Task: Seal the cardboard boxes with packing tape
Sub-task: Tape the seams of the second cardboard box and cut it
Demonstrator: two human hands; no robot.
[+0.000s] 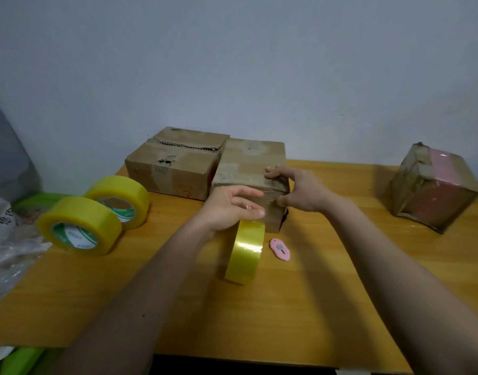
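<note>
1. Middle box: one small cardboard box, standing at the centre of the wooden table; taken as landmark for all entries below. No fresh strip is plainly visible across its top. Judged as in hand, sealing just begun or about to begin.
2. Tape roll in use: one, yellow-clear, hanging on edge just in front of the middle box, its upper rim under the left hand.
3. Left hand: one, fingers curled round the top of the roll in use, grasping it against the near face of the middle box.
4. Right hand: one, fingers bent over the near right corner of the middle box, pressing or pinching there; whether it holds the tape's free end cannot be told.
5. Pink cutter: one, lying on the table just in front of the middle box, beside the roll in use, untouched. Judged needed for cutting the strip.
6. Larger box: one, touching the middle box on its left, top flaps torn and ragged along the seam; judged not yet sealed.
7. Wrapped box: one, well apart to the right of the middle box, with a glossy pinkish covering over its faces; judged possibly finished.
8. Spare tape rolls: two, yellow, side by side to the left of the middle box, resting on the table.
9. Count: boxes three; tape rolls three; cutters one.
10. Clear plastic bags: far left of the middle box, at the table's edge; number unclear.
</note>
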